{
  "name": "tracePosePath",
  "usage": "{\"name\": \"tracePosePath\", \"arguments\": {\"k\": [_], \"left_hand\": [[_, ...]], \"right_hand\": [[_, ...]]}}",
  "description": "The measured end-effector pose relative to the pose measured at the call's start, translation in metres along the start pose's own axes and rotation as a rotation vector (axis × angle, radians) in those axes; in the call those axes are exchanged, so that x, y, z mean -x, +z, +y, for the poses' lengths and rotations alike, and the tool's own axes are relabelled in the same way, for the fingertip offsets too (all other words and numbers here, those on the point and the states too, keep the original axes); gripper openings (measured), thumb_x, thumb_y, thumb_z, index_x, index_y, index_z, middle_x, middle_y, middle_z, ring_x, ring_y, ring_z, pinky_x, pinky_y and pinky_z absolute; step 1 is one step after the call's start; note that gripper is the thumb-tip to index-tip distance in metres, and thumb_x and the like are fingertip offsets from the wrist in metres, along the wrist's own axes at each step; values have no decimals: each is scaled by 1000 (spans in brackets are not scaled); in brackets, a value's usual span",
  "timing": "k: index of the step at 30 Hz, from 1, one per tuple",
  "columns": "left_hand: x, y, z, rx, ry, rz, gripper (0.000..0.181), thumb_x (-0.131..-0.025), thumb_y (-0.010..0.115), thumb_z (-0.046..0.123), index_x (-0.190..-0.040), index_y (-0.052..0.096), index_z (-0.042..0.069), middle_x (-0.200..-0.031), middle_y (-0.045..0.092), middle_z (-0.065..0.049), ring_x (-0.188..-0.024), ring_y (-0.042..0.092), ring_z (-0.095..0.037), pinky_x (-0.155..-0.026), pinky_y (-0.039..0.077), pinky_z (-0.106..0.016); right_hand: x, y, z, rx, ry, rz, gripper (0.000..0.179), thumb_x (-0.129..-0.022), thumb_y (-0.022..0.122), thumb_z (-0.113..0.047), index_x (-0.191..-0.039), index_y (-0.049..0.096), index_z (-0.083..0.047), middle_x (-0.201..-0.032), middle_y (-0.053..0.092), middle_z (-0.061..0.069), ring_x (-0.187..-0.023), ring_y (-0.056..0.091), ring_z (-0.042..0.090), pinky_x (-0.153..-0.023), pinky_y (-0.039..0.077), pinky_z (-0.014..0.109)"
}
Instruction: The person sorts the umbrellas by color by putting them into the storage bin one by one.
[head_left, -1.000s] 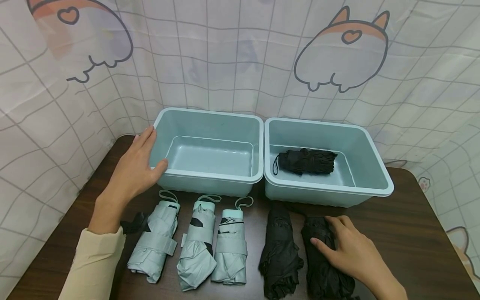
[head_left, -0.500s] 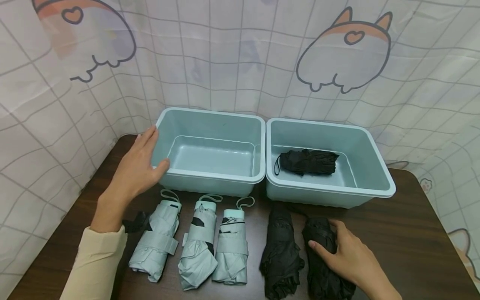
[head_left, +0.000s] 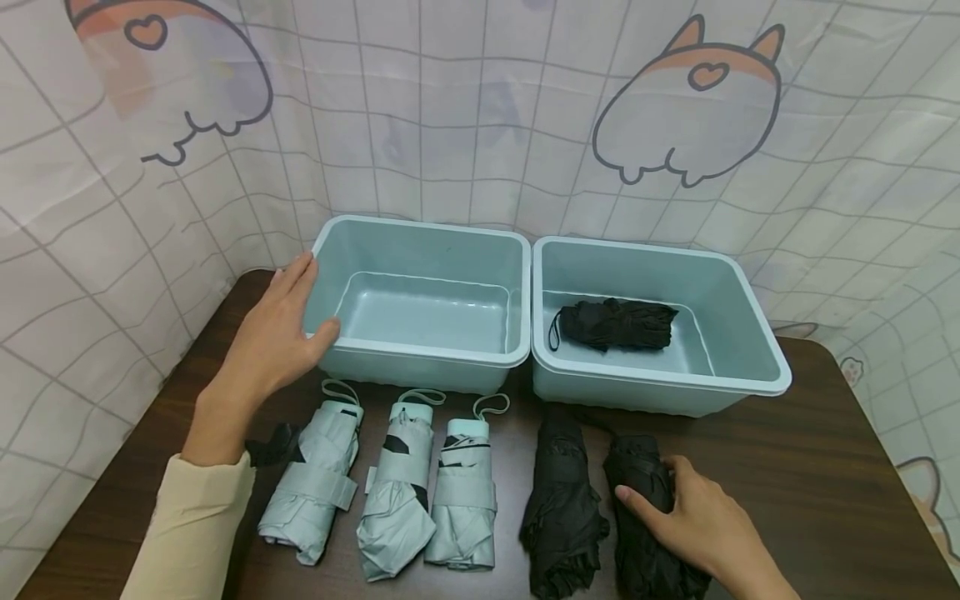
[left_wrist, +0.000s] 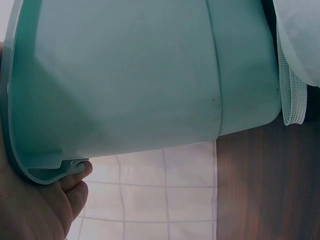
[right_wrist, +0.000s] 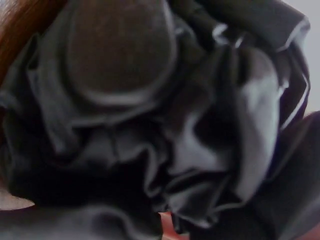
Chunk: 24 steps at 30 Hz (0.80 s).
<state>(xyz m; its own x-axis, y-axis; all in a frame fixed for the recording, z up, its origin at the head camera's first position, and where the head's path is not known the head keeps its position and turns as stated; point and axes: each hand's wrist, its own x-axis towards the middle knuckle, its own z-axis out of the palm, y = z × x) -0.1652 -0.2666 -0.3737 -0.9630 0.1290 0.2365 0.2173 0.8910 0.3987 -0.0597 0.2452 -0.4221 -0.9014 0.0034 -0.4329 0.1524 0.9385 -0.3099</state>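
Observation:
My left hand [head_left: 273, 333] rests at the left corner of a pale blue plastic bin [head_left: 420, 368], fingers straight along its side rim and thumb at the front rim. The left wrist view shows the bin's outer wall [left_wrist: 130, 80], with fingertips [left_wrist: 77, 195] beside the lip. At the lower right, my right hand [head_left: 705, 521] holds a folded black umbrella [head_left: 637, 475] lying on the table, thumb across its top and fingers at its far side. Bunched black fabric [right_wrist: 200, 145] fills the right wrist view. Another folded black umbrella [head_left: 562, 517] lies just left of it.
A second pale blue bin [head_left: 637, 379] adjoins the first and contains a black umbrella [head_left: 615, 323]. Three folded light blue umbrellas [head_left: 311, 483] lie in front of the left bin, wrist loops toward it. Behind the wooden table [head_left: 810, 467] hangs a gridded cloth [head_left: 465, 100].
The right hand has shifted slightly down and left over the black umbrella, its fingers bending more around the side. The left hand keeps its place on the bin.

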Motion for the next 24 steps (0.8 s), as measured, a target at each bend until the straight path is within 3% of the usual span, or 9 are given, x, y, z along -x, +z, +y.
{"name": "tracePosePath", "arguments": {"k": [8,24], "left_hand": [[0,0,1,5,7,9,84,-98,55,35,-167,23,-1,-175,23,-22,-159,25,-54,-125,28,-72],[1,-1,2,0,4,2,84,-99,55,35,-167,22,-1,-176,23,-22,-159,25,-54,-124,27,-73]], "right_hand": [[1,0,1,31,-1,-45,120,-89,61,-80,-152,35,19,-132,63,42,-103,72,50,-78,58,63],[-2,1,3,53,7,-44,119,-89,58,-82,-150,41,19,-141,57,42,-117,65,57,-85,57,66]]}}
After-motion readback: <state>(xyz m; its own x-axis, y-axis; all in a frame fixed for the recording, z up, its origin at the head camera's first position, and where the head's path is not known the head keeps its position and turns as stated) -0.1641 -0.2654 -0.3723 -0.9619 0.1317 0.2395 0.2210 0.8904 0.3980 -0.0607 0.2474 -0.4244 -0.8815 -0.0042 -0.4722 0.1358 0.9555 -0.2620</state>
